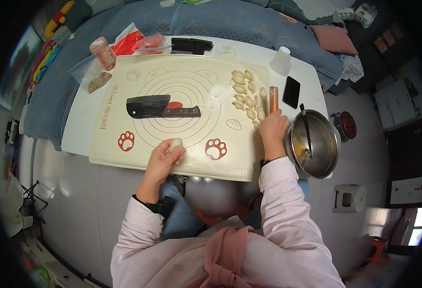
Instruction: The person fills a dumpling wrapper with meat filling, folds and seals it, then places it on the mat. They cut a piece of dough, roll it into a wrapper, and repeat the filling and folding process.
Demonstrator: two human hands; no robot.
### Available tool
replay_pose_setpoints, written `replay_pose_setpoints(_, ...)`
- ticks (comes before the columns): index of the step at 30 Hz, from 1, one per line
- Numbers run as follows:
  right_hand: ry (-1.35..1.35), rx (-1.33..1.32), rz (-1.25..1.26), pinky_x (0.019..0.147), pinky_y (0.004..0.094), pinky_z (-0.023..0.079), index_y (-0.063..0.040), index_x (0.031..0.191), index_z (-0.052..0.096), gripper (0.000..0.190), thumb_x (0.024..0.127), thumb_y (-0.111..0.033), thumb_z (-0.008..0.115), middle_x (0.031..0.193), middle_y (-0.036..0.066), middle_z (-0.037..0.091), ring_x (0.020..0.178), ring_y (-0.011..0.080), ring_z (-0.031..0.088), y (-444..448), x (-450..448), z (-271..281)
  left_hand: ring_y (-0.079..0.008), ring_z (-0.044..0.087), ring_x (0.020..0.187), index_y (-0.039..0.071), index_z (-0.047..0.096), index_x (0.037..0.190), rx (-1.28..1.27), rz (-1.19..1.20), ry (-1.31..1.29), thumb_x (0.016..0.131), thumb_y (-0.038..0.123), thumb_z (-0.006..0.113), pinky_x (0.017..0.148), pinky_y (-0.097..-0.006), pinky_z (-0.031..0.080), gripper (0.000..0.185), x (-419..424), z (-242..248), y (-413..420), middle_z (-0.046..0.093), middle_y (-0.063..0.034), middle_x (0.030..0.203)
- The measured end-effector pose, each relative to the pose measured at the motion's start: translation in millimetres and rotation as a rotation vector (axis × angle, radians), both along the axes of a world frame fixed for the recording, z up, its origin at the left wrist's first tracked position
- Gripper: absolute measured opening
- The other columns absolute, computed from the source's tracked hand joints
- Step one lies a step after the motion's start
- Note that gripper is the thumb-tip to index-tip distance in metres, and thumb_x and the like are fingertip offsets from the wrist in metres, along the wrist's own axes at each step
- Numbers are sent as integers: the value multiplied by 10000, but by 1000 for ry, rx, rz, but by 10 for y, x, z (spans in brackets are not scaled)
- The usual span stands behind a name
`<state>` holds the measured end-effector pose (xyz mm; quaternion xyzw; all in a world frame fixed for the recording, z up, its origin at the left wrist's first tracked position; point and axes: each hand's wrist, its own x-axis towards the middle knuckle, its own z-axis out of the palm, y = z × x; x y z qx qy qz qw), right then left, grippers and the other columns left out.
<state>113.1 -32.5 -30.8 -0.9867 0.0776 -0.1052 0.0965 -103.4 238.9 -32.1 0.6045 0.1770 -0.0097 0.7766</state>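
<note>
My left hand (164, 157) holds a small piece of pale dough (177, 144) between thumb and fingers, over the near edge of the cream pastry mat (175, 165). My right hand (274, 126) is at the near end of a wooden rolling pin (274, 99), its fingers around it, at the mat's right edge. Several folded dumplings (249, 102) lie in rows just left of the pin. A cleaver (149, 105) with a dark blade lies flat on the mat's middle, beside a red oval patch. White flour (221, 98) is spread to the right of the cleaver.
Right of my right hand stands a steel bowl (320, 144) with a dark-handled utensil in it. A black phone (291, 92) and a white cup (280, 62) are behind it. A pink-lidded jar (104, 55), plastic bags and a black object (191, 46) line the table's far side.
</note>
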Motion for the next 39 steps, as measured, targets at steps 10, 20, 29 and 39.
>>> replay_pose_setpoints(10,214,14,-113,908,447,479,47,1221,472,347,941,-155,509,1175,240,533,1073,388,550,-176,275,-347,-130,551,809,1,415,1380,-689,-228,-86,1027,266,461,694,-237,484,444,-101,110,-415,609,-110,1108)
replay_pose_setpoints(20,518,940,991,751,264,489,-97,1326,571,583,789,-207,771,897,62,623,782,127,552,401,-1070,536,-81,523,749,25,481,1339,-271,-71,-118,998,209,537,663,-195,444,391,-39,74,-607,634,-55,988)
replay_pose_setpoints(29,768,1058,732,669,248,487,-15,1039,722,219,827,-72,720,790,71,664,733,100,592,588,-1295,512,-114,632,884,-3,485,1360,-347,-142,80,989,165,550,692,-206,484,412,-82,89,-526,664,-67,1050)
replay_pose_setpoints(39,362,543,925,789,383,523,-60,1155,676,419,773,-206,771,965,189,680,887,318,650,1126,-674,212,-132,675,850,-8,572,1274,-235,142,87,968,175,598,676,-201,507,357,-97,-186,-388,675,-78,1030)
